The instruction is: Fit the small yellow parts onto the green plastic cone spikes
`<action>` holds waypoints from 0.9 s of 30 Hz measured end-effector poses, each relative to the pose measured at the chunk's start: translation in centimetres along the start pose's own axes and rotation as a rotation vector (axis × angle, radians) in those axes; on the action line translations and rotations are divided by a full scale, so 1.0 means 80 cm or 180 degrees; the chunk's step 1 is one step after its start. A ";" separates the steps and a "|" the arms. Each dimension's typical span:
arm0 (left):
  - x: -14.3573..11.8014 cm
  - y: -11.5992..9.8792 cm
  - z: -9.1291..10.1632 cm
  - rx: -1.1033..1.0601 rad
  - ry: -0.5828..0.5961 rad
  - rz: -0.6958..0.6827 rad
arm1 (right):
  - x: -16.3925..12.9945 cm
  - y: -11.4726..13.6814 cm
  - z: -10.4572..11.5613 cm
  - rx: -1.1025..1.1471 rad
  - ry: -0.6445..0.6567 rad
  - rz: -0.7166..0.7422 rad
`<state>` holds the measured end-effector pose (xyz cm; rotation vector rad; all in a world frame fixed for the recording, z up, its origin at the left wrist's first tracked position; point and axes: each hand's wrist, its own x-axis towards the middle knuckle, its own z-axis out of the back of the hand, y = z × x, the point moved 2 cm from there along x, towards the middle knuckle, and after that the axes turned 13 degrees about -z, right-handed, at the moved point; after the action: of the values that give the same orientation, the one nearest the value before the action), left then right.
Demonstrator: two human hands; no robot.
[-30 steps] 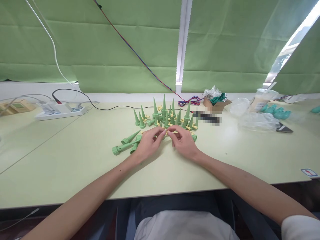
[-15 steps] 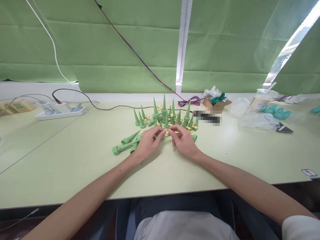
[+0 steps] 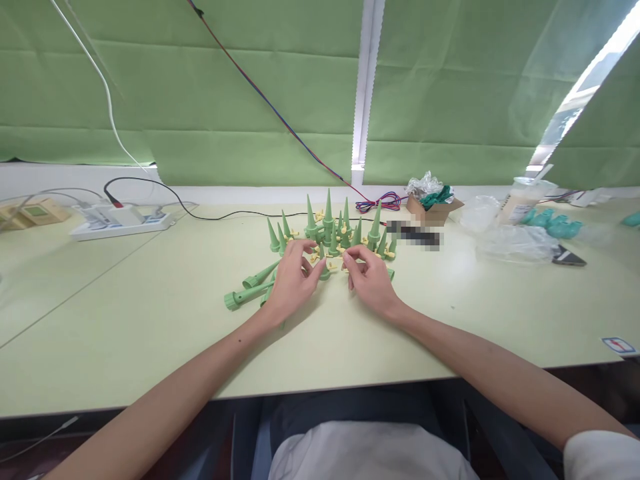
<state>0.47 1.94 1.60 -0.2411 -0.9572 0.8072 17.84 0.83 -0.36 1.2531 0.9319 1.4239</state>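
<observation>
My left hand (image 3: 296, 279) is open, thumb and fingers apart, close beside a short green cone-shaped spike (image 3: 324, 272) with a yellow valve piece. My right hand (image 3: 371, 281) pinches a small yellow plastic part (image 3: 337, 261) between thumb and fingertips, and the fingers cover some of it. Behind both hands, several green spikes (image 3: 329, 217) stand upright, many with yellow valve pieces at the base. To the left of my left hand lie longer green spikes (image 3: 247, 295) on their sides, partly hidden by the hand.
A white power strip (image 3: 123, 227) lies on the table (image 3: 165, 320) at the left. Toward the back right are a cardboard box (image 3: 433, 212) with wrapping, a plastic cup (image 3: 520, 202), clear plastic bags (image 3: 515, 245) and turquoise pieces (image 3: 560, 227). A black cable (image 3: 215, 219) crosses the back.
My left hand has let go of the yellow part, opened and drawn back to the left. My right hand has moved slightly right, still pinching.
</observation>
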 end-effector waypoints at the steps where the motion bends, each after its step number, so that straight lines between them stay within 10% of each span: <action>1: 0.000 0.002 -0.001 0.0045 0.0066 0.0002 | 0.000 0.000 0.000 -0.0009 -0.0002 0.0007; 12: -0.001 0.009 -0.013 0.0117 0.0950 -0.0135 | -0.002 0.001 0.001 -0.0073 0.0019 0.0003; 27: 0.004 0.003 -0.006 -0.1348 0.0550 0.0832 | -0.004 0.004 0.000 -0.0252 -0.0015 0.0074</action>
<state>0.86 2.40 1.41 -0.8038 -0.9363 0.7990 17.78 0.48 -0.15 1.2115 0.8521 1.4616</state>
